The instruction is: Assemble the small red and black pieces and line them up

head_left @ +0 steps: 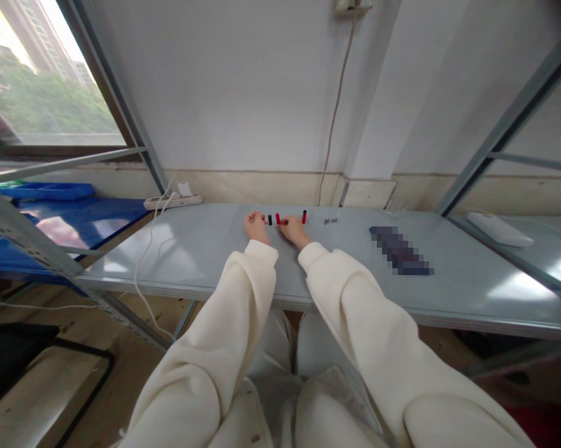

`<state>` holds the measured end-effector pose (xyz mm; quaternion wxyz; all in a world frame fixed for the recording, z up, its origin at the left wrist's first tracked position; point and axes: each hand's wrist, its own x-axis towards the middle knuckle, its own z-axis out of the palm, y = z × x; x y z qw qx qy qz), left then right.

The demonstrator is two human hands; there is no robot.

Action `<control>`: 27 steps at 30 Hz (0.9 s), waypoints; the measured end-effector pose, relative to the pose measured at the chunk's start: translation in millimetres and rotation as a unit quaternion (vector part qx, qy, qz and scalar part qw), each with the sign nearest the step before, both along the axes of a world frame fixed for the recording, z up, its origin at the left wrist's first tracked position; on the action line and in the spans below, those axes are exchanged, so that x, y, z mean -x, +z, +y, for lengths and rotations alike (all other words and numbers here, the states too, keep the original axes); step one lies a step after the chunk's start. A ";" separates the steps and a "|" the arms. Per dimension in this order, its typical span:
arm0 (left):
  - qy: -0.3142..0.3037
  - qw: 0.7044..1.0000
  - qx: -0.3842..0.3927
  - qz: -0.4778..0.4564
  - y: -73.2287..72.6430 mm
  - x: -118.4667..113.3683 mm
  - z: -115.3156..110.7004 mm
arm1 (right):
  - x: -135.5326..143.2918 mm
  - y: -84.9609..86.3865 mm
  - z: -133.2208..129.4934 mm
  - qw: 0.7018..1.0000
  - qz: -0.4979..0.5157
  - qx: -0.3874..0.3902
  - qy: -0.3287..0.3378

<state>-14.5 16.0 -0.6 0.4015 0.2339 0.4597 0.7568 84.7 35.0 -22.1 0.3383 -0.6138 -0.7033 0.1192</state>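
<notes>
Both my hands are close together over the far part of the grey tabletop. My left hand (pixel 256 226) is closed, fingertips pinched together; what lies between them, if anything, is too small to make out. Just right of its fingertips is a small black cylinder (pixel 269 219). A small red cylinder (pixel 278 218) is at the fingertips of my right hand (pixel 293 229), whose fingers are closed on it. Behind the right hand a red tube with a black top (pixel 304 216) stands upright. To its right lie several tiny metal pieces (pixel 330 221).
A white power strip (pixel 175 201) with cables sits at the table's back left. A pixelated dark flat object (pixel 401 251) lies on the right. Grey metal posts (pixel 116 311) frame the table (pixel 205 261). A blue tray (pixel 51 191) is farther left, and a wall stands behind.
</notes>
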 end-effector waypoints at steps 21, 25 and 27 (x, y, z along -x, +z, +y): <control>-0.003 1.000 -0.003 0.006 -1.6 1.7 1.5 | 0.3 -1.6 2.4 0.999 -0.015 0.036 -0.018; -0.005 1.000 -0.008 0.005 -3.4 1.7 2.0 | -0.6 -0.7 1.5 0.999 -0.022 0.033 -0.017; -0.006 1.000 -0.008 0.008 -4.0 2.0 2.9 | -0.2 -1.1 1.4 0.999 -0.023 0.035 -0.021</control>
